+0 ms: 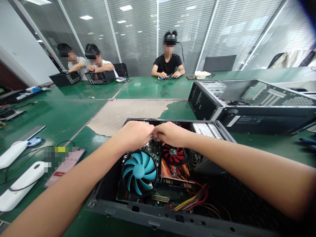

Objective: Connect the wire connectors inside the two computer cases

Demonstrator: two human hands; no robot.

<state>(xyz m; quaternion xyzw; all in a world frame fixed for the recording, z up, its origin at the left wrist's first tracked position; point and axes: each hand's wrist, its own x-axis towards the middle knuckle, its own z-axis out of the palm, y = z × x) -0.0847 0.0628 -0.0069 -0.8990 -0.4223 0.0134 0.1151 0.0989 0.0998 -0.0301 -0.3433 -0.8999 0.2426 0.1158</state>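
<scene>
An open black computer case (172,215) lies on its side in front of me. My left hand (137,133) and my right hand (171,133) meet over its far edge, above the motherboard (154,148). Both have their fingers curled and pinched together, fingertips touching; whatever they hold, if anything, is hidden. Below my left hand sits a CPU cooler with a turquoise fan (138,171). A graphics card with a red fan (174,155) lies under my right hand. Red, yellow and black power cables (195,200) bunch near the front.
A second open black case (266,112) stands at the right. Left of me are a phone (74,158), a white handheld device (22,187) and cables. Across the green table (148,89) one person (168,62) handles a board; two more work at cases on the far left.
</scene>
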